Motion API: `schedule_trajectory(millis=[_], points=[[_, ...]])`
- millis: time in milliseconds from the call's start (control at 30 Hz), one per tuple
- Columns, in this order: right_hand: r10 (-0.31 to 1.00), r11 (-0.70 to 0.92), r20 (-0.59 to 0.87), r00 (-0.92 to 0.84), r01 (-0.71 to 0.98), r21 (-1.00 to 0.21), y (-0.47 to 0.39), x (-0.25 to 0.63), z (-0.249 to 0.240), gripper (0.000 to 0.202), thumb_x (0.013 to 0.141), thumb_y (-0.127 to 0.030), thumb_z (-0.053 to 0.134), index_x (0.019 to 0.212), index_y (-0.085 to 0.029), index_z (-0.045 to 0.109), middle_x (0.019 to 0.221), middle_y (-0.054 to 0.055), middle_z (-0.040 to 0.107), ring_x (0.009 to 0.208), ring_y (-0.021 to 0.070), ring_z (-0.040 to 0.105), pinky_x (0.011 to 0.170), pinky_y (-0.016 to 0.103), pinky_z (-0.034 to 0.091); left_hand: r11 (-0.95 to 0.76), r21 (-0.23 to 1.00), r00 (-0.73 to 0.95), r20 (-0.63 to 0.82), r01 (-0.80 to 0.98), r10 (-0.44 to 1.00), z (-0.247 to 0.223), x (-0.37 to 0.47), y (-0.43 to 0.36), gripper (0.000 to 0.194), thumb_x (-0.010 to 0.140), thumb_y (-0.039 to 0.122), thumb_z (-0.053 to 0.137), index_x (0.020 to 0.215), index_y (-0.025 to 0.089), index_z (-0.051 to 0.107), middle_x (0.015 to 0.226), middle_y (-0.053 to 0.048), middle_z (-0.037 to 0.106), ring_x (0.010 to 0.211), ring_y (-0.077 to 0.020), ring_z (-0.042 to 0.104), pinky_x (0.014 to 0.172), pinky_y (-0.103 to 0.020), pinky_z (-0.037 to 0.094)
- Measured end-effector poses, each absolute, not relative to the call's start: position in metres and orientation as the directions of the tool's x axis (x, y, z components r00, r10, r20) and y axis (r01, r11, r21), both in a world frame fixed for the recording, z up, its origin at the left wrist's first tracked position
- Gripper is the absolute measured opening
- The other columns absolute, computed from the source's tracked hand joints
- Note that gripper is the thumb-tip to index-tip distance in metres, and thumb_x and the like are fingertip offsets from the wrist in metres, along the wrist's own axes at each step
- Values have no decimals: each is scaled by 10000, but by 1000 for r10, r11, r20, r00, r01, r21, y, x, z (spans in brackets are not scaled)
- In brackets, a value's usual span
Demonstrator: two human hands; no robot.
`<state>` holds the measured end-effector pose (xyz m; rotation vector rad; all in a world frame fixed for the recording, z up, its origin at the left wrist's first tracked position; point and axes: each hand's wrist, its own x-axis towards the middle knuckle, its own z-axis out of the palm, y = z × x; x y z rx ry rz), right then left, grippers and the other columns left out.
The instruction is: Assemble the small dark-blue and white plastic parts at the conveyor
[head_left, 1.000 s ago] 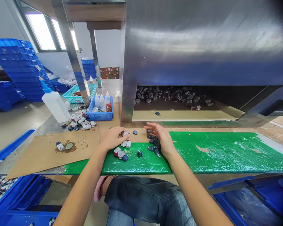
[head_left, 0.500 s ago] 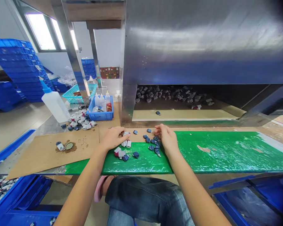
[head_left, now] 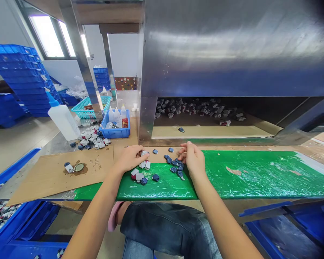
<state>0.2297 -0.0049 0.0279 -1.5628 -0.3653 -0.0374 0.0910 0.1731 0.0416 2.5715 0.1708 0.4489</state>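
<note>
My left hand is curled around small grey-and-red pieces at the edge of the green surface; some lie under its fingertips. Nearer me is a second small group of grey pieces, with a dark blue piece touching it. My right hand is raised slightly beside a cluster of dark blue pieces, its fingers loosely bent and apart, with nothing visible between them. Single blue pieces lie between the hands, one of them on the green surface.
A cardboard sheet with a bottle cap in a brown stain lies left. Behind it are a white bottle, a heap of grey pieces and a blue basket of small bottles. A metal housing stands behind, many pieces inside its opening.
My right hand has shifted slightly to the right, uncovering more of the blue cluster. My left hand has stayed in place over the grey pieces.
</note>
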Motion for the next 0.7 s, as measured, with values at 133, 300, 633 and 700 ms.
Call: schedule_trajectory(millis=[133, 300, 633, 700], points=[[239, -36, 289, 927, 306, -951, -4, 227, 29, 521, 733, -663, 389, 804, -177, 563, 670, 29, 572, 526, 156, 591, 450, 260, 451, -854, 519, 937, 282, 32, 207, 42, 91, 173, 266, 832, 404, 478, 757, 174, 588, 681, -5, 557, 632, -143, 493, 569, -258, 312], [190, -214, 366, 911, 402, -890, -9, 232, 25, 385, 787, -507, 359, 752, -192, 579, 663, 33, 577, 598, 166, 552, 515, 265, 415, -858, 513, 938, 281, 33, 204, 42, 91, 173, 275, 835, 409, 474, 762, 171, 589, 671, -5, 546, 630, -145, 485, 566, -258, 309], [455, -443, 318, 832, 521, -730, -8, 230, 25, 201, 671, -244, 491, 780, -223, 658, 677, 10, 663, 614, 184, 587, 577, 291, 404, -863, 504, 935, 286, 40, 210, 44, 91, 172, 287, 837, 415, 475, 757, 168, 598, 655, -3, 541, 621, -145, 488, 559, -251, 313], [504, -432, 337, 795, 570, -699, -7, 229, 27, 199, 627, -221, 534, 775, -226, 666, 726, 11, 669, 653, 188, 581, 624, 305, 411, -857, 513, 933, 289, 39, 215, 44, 90, 171, 273, 836, 410, 482, 781, 171, 601, 657, 0, 551, 620, -144, 495, 561, -251, 322]])
